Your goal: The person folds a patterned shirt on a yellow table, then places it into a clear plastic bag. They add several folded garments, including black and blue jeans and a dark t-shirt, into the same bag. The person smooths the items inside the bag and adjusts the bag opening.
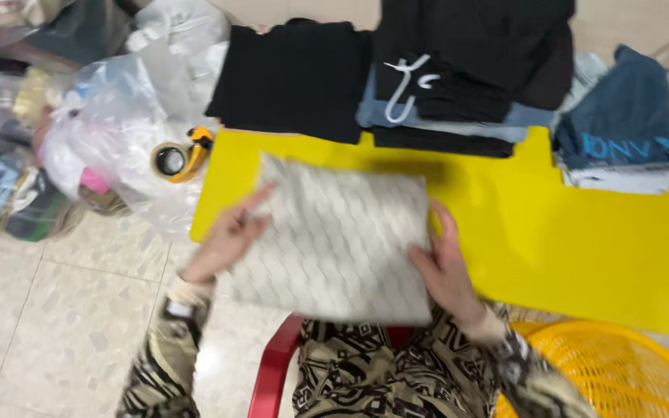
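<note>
Two hands frame a flat grey-white patterned packet (pixel 334 236) that lies on the near edge of a yellow board (pixel 536 224) serving as the bench top. The left hand (pixel 230 236) rests spread on the packet's left edge, one finger pointing up along it; the right hand (pixel 443 263) grips the right edge, fingers curled around it. The work looks like squaring or flattening the packet, so steady, even pressure from both sides seems called for. A yellow mesh basket (pixel 621 371) at near right shows nothing inside. Left of the board lies a tape dispenser (pixel 180 159) against clear plastic bags (pixel 110 131) holding soft goods. Farther back, folded dark clothes (pixel 396 70) and blue garments (pixel 625 128) are stacked.
</note>
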